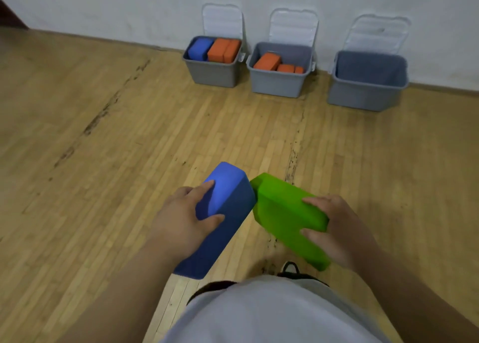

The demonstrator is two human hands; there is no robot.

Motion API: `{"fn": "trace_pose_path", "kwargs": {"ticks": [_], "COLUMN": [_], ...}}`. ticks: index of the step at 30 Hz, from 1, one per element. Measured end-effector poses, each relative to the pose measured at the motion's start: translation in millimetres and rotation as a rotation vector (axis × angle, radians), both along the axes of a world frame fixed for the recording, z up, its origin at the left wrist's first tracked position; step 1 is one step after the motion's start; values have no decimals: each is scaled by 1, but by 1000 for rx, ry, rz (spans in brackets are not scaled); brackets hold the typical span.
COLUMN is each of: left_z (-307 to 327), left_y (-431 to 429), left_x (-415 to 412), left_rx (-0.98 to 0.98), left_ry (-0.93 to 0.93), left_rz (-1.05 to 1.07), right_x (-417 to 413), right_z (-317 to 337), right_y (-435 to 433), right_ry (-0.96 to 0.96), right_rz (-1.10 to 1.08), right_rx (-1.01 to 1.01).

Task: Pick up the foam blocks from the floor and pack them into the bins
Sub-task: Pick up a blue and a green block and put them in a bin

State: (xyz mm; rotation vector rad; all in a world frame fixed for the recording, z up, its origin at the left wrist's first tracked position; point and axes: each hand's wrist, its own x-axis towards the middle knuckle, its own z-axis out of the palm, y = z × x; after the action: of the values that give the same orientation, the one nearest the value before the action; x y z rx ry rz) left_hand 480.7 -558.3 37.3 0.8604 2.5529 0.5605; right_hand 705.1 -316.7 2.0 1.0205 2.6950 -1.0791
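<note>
My left hand (181,218) grips a blue foam block (228,208), fingers over its top and thumb on its side. My right hand (334,226) grips a green foam block (282,213) the same way. Both blocks are held above the floor in front of my body, and their far ends nearly touch. Three grey bins stand along the wall ahead. The left bin (212,73) holds a blue block and orange blocks. The middle bin (277,83) holds orange blocks. The right bin (368,91) shows no blocks inside.
Each bin has a clear lid (223,21) propped upright against the white wall. Wooden floor (103,148) stretches between me and the bins. One of my shoes (290,268) shows below the blocks.
</note>
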Motion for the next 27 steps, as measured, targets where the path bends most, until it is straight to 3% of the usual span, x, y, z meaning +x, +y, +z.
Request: {"fn": "trace_pose_path", "kwargs": {"ticks": [8,15,21,27], "left_z": [6,-30,-10,-9], "left_y": [127,255,348,488], "left_x": [-130,-297,-432,-506], "left_rx": [11,-10,-63,-46], "left_ry": [66,72,88,157], "left_rz": [5,-180,-369,-454], "right_x": [-135,-250,-353,-419], "right_z": [10,-22,-9,-11], "right_y": [130,192,249,332], "right_ry": [-16,-92,-52,-13], "right_rz": [3,-240,-454,-560], "right_rx": [75,3,-26,-34]}}
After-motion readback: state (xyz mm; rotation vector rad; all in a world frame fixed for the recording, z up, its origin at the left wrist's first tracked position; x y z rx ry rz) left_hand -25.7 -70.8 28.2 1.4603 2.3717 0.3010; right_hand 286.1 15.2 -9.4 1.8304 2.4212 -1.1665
